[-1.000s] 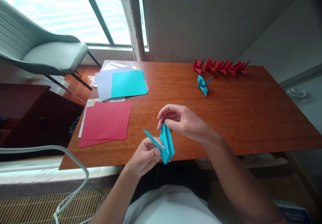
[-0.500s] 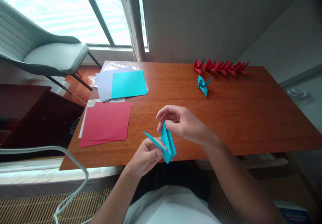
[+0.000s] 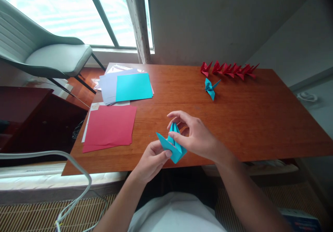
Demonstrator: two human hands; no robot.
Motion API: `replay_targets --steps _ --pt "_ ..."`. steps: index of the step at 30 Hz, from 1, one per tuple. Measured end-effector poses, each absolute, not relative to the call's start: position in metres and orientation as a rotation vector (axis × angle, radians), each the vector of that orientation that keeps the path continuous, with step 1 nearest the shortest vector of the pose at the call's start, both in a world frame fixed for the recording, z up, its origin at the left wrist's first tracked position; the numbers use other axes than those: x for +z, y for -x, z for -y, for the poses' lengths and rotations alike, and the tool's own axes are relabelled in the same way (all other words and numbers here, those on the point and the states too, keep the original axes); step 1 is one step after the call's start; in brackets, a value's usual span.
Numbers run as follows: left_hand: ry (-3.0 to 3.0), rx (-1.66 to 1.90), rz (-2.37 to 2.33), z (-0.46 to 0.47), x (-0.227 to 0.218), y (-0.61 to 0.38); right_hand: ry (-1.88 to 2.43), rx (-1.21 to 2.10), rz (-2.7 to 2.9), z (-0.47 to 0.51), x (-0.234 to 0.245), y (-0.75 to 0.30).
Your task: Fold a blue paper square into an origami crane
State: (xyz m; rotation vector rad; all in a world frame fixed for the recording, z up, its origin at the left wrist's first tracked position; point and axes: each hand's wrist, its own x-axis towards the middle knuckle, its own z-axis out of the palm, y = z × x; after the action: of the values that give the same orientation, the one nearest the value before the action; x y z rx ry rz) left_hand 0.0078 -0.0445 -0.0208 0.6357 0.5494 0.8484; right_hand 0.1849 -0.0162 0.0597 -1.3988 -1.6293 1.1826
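Left hand [image 3: 151,158] and right hand [image 3: 198,139] pinch close (fingers curled).

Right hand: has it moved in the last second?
Yes. The right hand has shifted slightly toward the table's near edge and away from the red sheets, gripping the blue folded paper.

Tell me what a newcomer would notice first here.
The left hand and right hand pinch a half-folded blue paper above the table's near edge. Along the far side runs a row of red paper cranes, with one blue crane just in front. Red sheets lie flat on the left.
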Motion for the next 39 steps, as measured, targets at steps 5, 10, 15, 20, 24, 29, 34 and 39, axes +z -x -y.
replay_targets --steps 5,10,15,20,24,29,34,39 --pt "-0.964 0.843 -0.672 0.046 -0.013 -0.006 1.270 1.286 1.513 0.015 0.047 -0.192" --pt "-1.477 0.811 -0.751 0.045 0.014 0.000 1.135 1.348 1.389 0.021 0.038 -0.205" --pt "-2.068 0.767 -0.861 0.046 0.023 0.005 1.144 1.074 1.617 0.032 0.050 -0.222" --pt "-2.661 0.683 -1.021 0.048 0.023 0.005 1.070 0.761 2.046 0.038 0.064 -0.223" --pt "-2.829 0.707 -1.027 0.047 0.027 0.002 1.077 0.588 2.265 0.037 0.062 -0.218" --pt "-2.857 0.684 -1.025 0.045 0.028 0.004 1.051 0.409 2.330 0.029 0.061 -0.226" --pt "-2.848 0.700 -1.037 0.044 0.025 0.007 1.102 0.429 2.300 0.028 0.068 -0.233" --pt "-2.822 0.726 -1.055 0.044 0.022 0.008 1.260 0.519 2.073 0.032 0.066 -0.231"
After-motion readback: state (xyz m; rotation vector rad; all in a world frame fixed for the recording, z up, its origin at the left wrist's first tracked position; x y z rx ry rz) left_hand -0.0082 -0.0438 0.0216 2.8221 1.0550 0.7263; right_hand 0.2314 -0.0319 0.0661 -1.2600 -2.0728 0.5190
